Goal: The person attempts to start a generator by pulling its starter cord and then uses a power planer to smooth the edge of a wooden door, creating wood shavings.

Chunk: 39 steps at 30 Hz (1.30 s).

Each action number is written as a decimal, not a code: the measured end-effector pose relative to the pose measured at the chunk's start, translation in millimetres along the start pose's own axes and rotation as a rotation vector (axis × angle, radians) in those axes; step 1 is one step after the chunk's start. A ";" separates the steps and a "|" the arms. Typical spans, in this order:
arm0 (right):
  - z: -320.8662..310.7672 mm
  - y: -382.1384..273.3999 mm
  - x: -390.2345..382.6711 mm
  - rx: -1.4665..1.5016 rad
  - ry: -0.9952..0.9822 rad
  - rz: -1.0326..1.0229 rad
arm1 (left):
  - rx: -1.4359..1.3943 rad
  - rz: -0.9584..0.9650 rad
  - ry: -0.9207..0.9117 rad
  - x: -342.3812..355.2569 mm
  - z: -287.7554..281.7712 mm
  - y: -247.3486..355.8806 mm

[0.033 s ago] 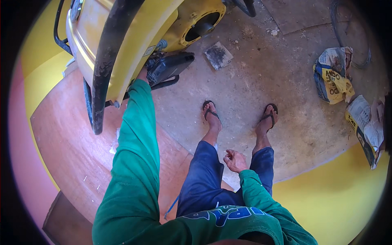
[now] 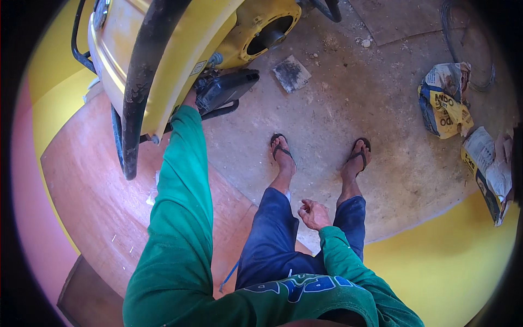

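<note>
The machine [image 2: 212,41] mostly hides the left hand [image 2: 191,100], fingers unclear; right hand [image 2: 316,215] loosely half-curled. Slab [image 2: 292,73], bags [image 2: 444,101] on floor [image 2: 327,117].

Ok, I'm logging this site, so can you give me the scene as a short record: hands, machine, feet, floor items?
Left hand: at the underside of the machine, near a black box; mostly hidden, grip unclear
Right hand: in front of the shorts, fingers partly curled, nothing visible in it
Machine: yellow, with a thick black tube; upper left
Feet: apart, on the floor
Slab: square, ahead of the feet
Bags: two, crumpled, at right
Cable: upper right
</note>
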State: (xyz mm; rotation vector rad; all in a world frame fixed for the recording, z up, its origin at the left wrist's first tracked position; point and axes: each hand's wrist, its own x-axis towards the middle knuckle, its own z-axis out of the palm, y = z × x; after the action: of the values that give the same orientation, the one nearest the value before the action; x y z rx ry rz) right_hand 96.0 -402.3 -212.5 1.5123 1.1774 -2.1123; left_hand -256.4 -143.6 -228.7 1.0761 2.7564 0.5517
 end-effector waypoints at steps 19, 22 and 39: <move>-3.7 -7.0 -2.9 -0.042 -0.072 -0.001 | 0.072 -0.026 -0.008 7.8 -5.5 -0.8; -3.4 -6.2 -2.4 -0.023 -0.059 -0.013 | 0.073 -0.026 -0.001 9.9 -4.3 0.5; -5.3 -8.3 -5.1 -0.068 -0.083 -0.013 | 0.099 -0.034 -0.009 7.2 -2.6 -0.3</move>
State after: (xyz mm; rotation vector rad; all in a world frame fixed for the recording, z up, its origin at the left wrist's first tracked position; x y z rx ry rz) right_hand 96.2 -394.2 -204.8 1.3772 1.2194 -2.0996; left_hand -262.5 -139.7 -226.3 1.0470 2.8145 0.4093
